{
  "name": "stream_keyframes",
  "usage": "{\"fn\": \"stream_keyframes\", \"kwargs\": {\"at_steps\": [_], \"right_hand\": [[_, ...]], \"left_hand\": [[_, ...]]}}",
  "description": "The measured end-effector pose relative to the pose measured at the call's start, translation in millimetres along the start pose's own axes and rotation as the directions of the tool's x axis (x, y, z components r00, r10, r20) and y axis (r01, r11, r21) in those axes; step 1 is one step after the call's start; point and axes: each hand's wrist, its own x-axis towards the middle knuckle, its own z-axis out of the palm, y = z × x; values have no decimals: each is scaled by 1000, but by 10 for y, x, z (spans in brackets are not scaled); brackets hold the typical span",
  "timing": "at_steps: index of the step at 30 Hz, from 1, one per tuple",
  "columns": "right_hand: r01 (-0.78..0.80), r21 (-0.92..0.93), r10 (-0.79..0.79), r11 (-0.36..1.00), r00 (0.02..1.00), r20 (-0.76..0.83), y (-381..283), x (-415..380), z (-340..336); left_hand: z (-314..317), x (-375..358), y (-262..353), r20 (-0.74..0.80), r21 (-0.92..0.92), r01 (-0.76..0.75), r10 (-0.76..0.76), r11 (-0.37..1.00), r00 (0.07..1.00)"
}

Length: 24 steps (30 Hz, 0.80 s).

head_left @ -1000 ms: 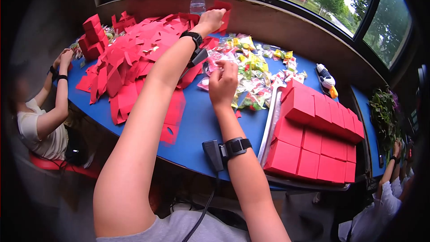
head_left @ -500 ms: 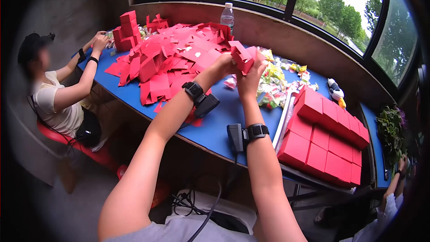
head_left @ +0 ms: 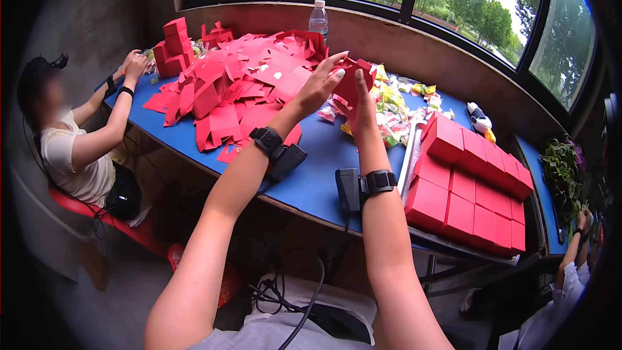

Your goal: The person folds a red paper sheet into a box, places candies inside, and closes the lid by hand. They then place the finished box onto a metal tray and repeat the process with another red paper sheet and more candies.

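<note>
My right hand (head_left: 363, 110) grips a partly folded red paper box (head_left: 348, 84) above the blue table, thumb on the side facing me. My left hand (head_left: 316, 91) is at the box's left side with its fingers stretched out and thumb apart, the fingertips right by the box's upper edge. Behind and beneath the hands lies a heap of wrapped candies (head_left: 392, 107) in yellow, green and pink. To the left is a big pile of flat and half-folded red paper boxes (head_left: 259, 78).
Rows of finished red boxes (head_left: 476, 185) fill a white tray (head_left: 407, 159) on the right. A water bottle (head_left: 318, 21) stands at the back. A person (head_left: 84, 129) works at the left end near stacked red boxes (head_left: 173, 48); another person's hand (head_left: 584, 220) shows at far right.
My left hand has let go of the red box and its fingers have straightened. The box has turned in my right hand. The view has shifted slightly.
</note>
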Motion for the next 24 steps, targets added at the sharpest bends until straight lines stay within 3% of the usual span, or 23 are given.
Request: {"fn": "stream_keyframes", "kwargs": {"at_steps": [2,4,8,12,13,15,17,24], "right_hand": [[-24,98,20,995,999,44,-2,-21,-21],[-41,311,-3,949,990,140,-26,-26,-22],[-38,263,-8,964,985,174,-31,-39,29],[-90,238,40,967,978,206,35,-25,19],[-77,148,47,986,978,201,46,-21,24],[3,21,-6,1000,988,153,55,-47,75],[-15,24,11,1000,988,152,43,-79,73],[-59,65,51,996,991,120,-11,-130,82]], "left_hand": [[35,0,-23,-22,15,-22,22,1000,1000],[31,-8,-60,-69,-52,44,-48,998,996],[125,27,-95,-194,-263,-11,-41,965,980],[133,6,80,-199,-418,105,-204,902,959],[140,-5,143,-188,-481,120,-236,868,953],[96,-13,102,-144,-460,184,-277,869,950],[56,-29,97,-80,-470,253,-326,846,942],[38,-26,159,-63,-477,196,-256,857,965]]}}
